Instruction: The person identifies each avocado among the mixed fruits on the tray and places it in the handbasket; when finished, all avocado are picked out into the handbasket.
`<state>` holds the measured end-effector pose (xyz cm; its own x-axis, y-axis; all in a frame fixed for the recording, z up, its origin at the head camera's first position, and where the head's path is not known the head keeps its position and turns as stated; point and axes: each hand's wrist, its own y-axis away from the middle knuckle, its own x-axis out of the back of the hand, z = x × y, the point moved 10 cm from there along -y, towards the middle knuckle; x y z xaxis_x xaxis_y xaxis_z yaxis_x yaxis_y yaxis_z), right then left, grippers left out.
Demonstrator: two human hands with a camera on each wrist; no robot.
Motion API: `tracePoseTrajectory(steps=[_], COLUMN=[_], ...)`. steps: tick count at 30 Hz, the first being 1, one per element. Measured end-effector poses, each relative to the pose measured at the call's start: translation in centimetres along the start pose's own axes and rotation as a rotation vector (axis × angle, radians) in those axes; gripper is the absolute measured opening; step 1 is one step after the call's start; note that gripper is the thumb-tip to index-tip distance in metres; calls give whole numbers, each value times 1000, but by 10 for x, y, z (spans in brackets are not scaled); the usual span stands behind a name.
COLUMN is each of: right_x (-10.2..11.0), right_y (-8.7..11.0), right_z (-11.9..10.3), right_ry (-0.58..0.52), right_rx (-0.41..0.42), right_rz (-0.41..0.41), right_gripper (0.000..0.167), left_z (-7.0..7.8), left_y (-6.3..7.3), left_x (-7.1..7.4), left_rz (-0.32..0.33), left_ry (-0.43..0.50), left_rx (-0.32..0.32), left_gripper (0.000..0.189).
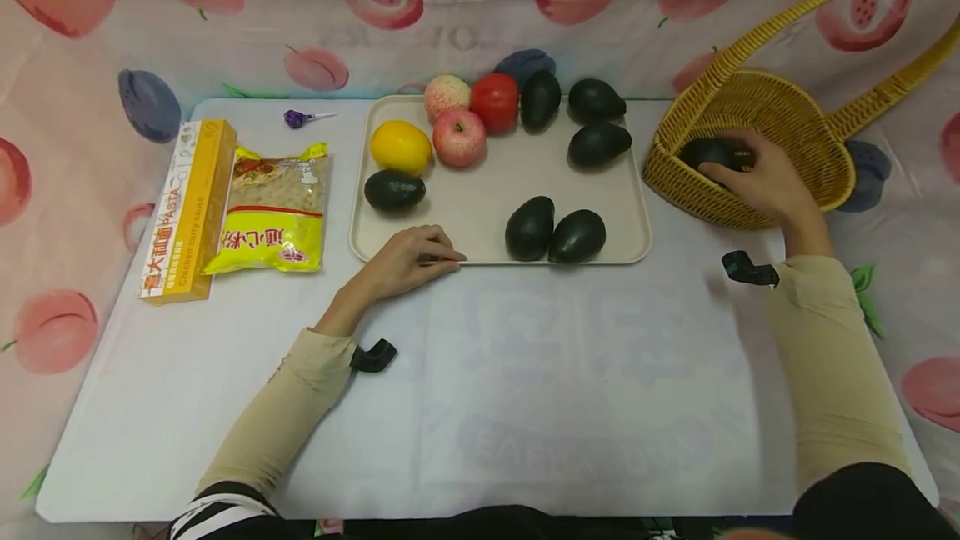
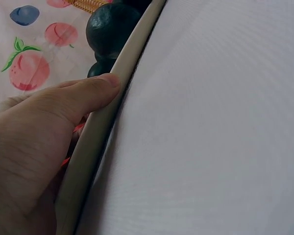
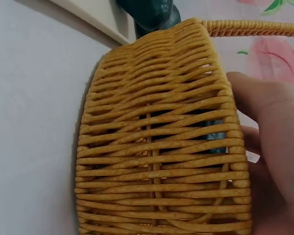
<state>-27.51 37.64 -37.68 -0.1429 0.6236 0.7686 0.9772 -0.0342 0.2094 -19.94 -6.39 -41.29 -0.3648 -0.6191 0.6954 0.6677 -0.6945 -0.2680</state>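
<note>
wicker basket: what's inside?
One dark avocado, held by the right hand within the wicker basket. Hand and avocado cover part of its floor; anything beneath them can't be seen.

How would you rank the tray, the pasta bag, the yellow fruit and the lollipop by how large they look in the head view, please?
Largest to smallest:
1. Tray
2. Pasta bag
3. Yellow fruit
4. Lollipop, even counting its stick

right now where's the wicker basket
In the head view, the wicker basket is on the right, beside the right end of the tray, with a held avocado inside.
</note>
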Motion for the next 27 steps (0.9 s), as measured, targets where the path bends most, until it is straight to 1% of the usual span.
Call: tracePoseTrajectory(steps=[4,11,13,17,21,27], right_x=[-7,-15,-16,-17,-13,3], right_y=[-5,-11,-12,-11,-6,3], right_z=[2,4,4,3,1,-11], right_ry=[15,50,47,45,29,-11], right_rx=[0,5,3,9,21,58], right_rz=[-71,-156,-173,-180,-132,24], right_gripper=[74,77,77,76,75,65], left_z=[-1,-1,-2,-2,-1,1], left_y=[0,1,1,2,3,1], left_x=[-1,-1,0,0,-1,1], left_rz=[-4,-2,-2,-8,-13,-2], left_ry=[5,-3,-2,1,-6,-17], left_rx=[4,8,13,29,29,22], left_gripper=[16,16,16,16,17,16])
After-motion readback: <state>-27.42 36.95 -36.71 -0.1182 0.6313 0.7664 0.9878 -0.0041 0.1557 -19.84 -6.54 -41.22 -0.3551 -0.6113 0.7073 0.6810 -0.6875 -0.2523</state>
